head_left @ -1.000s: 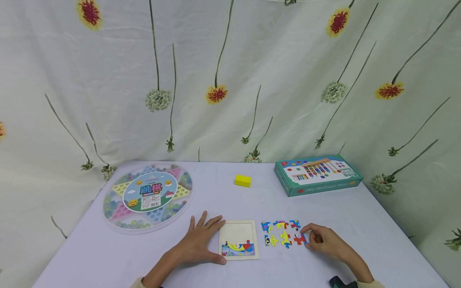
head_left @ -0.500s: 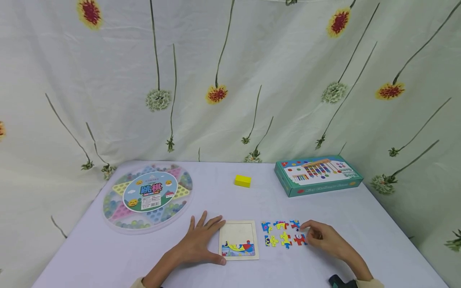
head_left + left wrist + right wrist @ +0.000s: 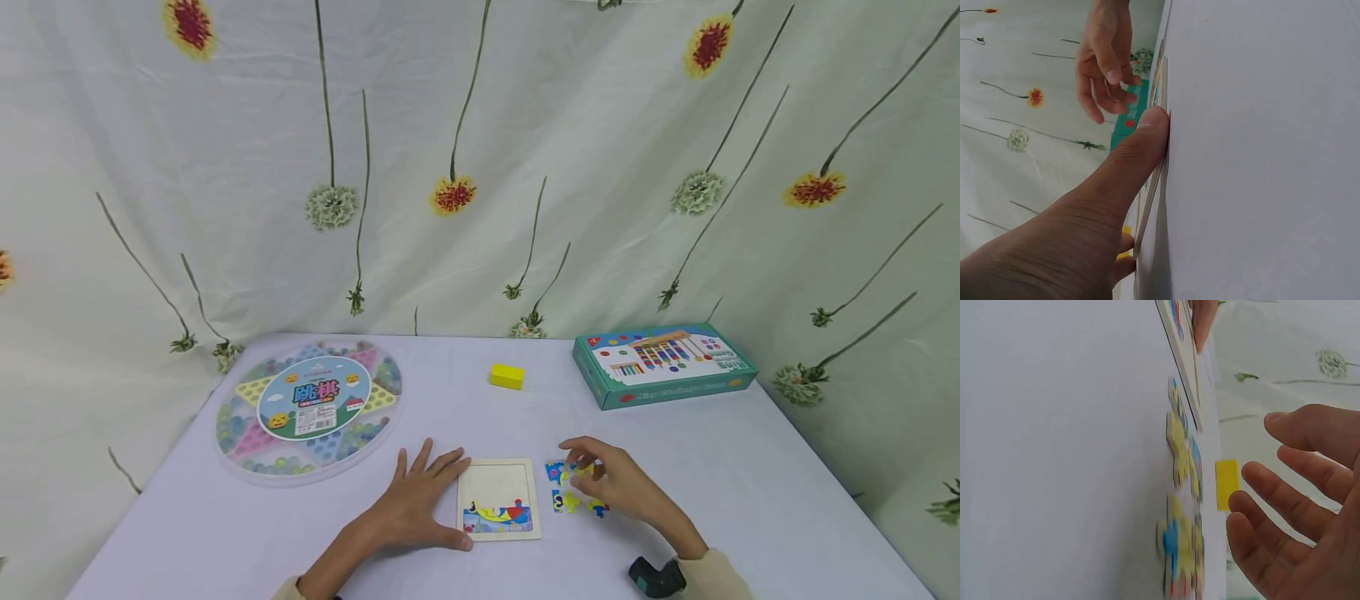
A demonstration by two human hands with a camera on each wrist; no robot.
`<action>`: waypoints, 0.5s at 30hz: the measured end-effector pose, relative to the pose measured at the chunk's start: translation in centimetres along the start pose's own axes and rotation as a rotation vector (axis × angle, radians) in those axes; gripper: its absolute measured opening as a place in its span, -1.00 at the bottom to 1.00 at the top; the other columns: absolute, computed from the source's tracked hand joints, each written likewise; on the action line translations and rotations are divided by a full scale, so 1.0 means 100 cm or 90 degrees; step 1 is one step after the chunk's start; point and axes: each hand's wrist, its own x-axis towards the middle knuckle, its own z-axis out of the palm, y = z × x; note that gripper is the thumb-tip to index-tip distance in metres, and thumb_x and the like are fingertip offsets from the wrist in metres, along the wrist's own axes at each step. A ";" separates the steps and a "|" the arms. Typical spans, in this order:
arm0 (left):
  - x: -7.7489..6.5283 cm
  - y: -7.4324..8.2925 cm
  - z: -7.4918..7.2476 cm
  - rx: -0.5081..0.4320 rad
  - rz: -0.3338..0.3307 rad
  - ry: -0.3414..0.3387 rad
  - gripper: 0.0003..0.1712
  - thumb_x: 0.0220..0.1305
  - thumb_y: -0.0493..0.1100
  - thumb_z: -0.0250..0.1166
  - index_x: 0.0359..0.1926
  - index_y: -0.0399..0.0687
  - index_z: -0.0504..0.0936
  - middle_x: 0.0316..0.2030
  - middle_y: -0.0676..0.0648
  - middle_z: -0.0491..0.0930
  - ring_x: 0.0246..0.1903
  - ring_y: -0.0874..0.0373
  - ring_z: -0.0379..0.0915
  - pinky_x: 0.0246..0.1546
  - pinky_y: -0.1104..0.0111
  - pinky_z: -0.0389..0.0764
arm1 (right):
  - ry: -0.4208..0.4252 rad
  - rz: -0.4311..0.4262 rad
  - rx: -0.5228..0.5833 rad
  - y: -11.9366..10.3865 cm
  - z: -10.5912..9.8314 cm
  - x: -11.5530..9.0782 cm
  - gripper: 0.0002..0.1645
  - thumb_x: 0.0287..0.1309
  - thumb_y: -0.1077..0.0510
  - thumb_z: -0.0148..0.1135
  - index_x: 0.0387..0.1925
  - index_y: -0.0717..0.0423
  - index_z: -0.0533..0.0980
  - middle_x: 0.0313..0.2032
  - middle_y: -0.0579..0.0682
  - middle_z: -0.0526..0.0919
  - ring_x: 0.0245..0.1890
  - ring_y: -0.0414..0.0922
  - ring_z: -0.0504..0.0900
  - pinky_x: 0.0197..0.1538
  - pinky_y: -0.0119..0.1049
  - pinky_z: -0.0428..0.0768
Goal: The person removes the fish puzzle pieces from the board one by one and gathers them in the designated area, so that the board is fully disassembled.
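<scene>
A square wooden puzzle board (image 3: pixel 495 481) lies on the table, its lower part filled with a yellow and blue picture. My left hand (image 3: pixel 414 506) rests along its left edge with fingers spread and straight; in the left wrist view the thumb (image 3: pixel 1147 134) presses the board's edge. Colourful loose jigsaw pieces (image 3: pixel 557 472) lie right of the board. Over them hovers my right hand (image 3: pixel 618 483), hiding several of them in the head view. In the right wrist view its loosely bent fingers (image 3: pixel 1285 503) stand apart from the thumb, with nothing between them.
A yellow block (image 3: pixel 507 377) lies behind the board. At the back left is a round Chinese checkers set (image 3: pixel 311 412) with marbles; a green game box (image 3: pixel 663 365) sits at the back right. A flower-printed cloth (image 3: pixel 465 267) hangs behind the white table.
My right hand has moved left from the right side of the loose pieces to above them, its fingers spreading. The left hand and the board have stayed in place.
</scene>
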 end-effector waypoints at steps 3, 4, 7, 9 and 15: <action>0.000 0.000 0.001 0.007 -0.002 0.001 0.28 -0.29 0.59 0.32 0.43 0.08 0.22 0.45 -0.01 0.12 0.45 -0.33 -0.36 0.27 -0.37 -0.40 | -0.043 -0.029 0.016 -0.012 0.015 0.009 -0.45 0.10 0.24 0.33 0.17 0.09 0.44 -0.08 -0.02 0.61 -0.11 -0.06 0.55 -0.11 -0.29 0.58; 0.001 0.000 0.001 0.010 -0.003 0.001 0.28 -0.28 0.60 0.31 0.43 0.09 0.22 0.45 -0.01 0.12 0.45 -0.33 -0.36 0.27 -0.37 -0.39 | -0.058 -0.038 0.021 -0.016 0.019 0.012 -0.44 0.11 0.22 0.34 0.18 0.08 0.44 -0.06 -0.02 0.60 -0.09 -0.05 0.54 -0.10 -0.28 0.58; 0.001 0.000 0.001 0.017 -0.005 0.000 0.28 -0.28 0.61 0.30 0.43 0.09 0.22 0.45 -0.01 0.12 0.44 -0.33 -0.35 0.27 -0.37 -0.38 | -0.106 -0.061 0.038 -0.028 0.030 0.018 -0.42 0.13 0.18 0.33 0.20 0.06 0.42 -0.02 -0.02 0.60 -0.04 -0.04 0.53 -0.03 -0.22 0.56; 0.001 0.000 0.000 0.018 -0.005 -0.002 0.27 -0.28 0.61 0.30 0.43 0.09 0.22 0.45 -0.01 0.12 0.44 -0.34 -0.35 0.27 -0.37 -0.37 | -0.132 -0.078 0.044 -0.035 0.036 0.023 -0.42 0.14 0.17 0.32 0.21 0.05 0.41 0.00 -0.03 0.60 -0.02 -0.05 0.52 0.02 -0.19 0.55; 0.000 -0.001 0.001 0.018 0.006 -0.002 0.27 -0.26 0.61 0.28 0.43 0.08 0.21 0.45 -0.01 0.11 0.44 -0.35 -0.37 0.26 -0.39 -0.38 | -0.194 -0.104 0.050 -0.050 0.052 0.033 -0.44 0.15 0.16 0.32 0.20 0.02 0.44 -0.03 -0.07 0.60 -0.07 -0.15 0.52 0.00 -0.30 0.52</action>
